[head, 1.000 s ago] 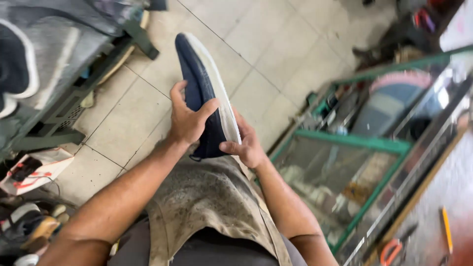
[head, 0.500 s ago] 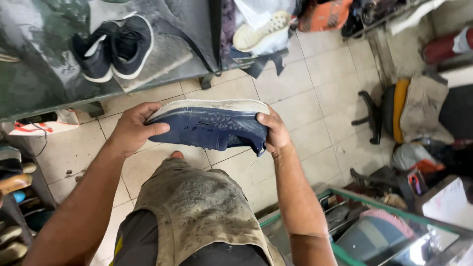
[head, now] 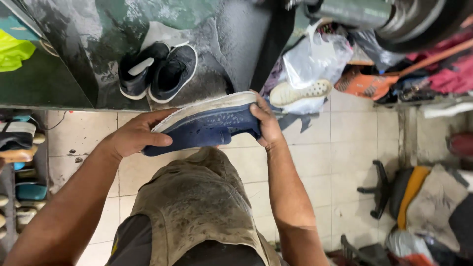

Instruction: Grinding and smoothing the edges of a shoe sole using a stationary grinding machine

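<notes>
We see the navy-blue fabric sneaker with a white rubber sole (head: 207, 123) held lengthwise between both hands, above the lap and its stained khaki apron (head: 197, 207). Compared with the view half a second earlier, the shoe keeps its sideways lie, but it now sits tilted, the sole edge turned up and away from us and the blue upper facing down toward the apron; a second ago it stood nearly upright, pointing away from the body. We judge that the shoe has been swung round and rolled for inspection of its side and sole seam, and that handling, not setting down, is under way. The left hand (head: 130, 138) clamps one end, thumb lying along the upper and fingers behind the sole. The right hand (head: 266, 123) grips the opposite end, fingers curled over the sole rim. Which end is toe and which heel we cannot tell for certain. Beyond the shoe, a pair of black sneakers with white trim (head: 157, 71) rests on the grey-green worn worktop (head: 98, 54), well apart from the hands; a pale cream shoe sole (head: 298, 91) lies near the right hand.
</notes>
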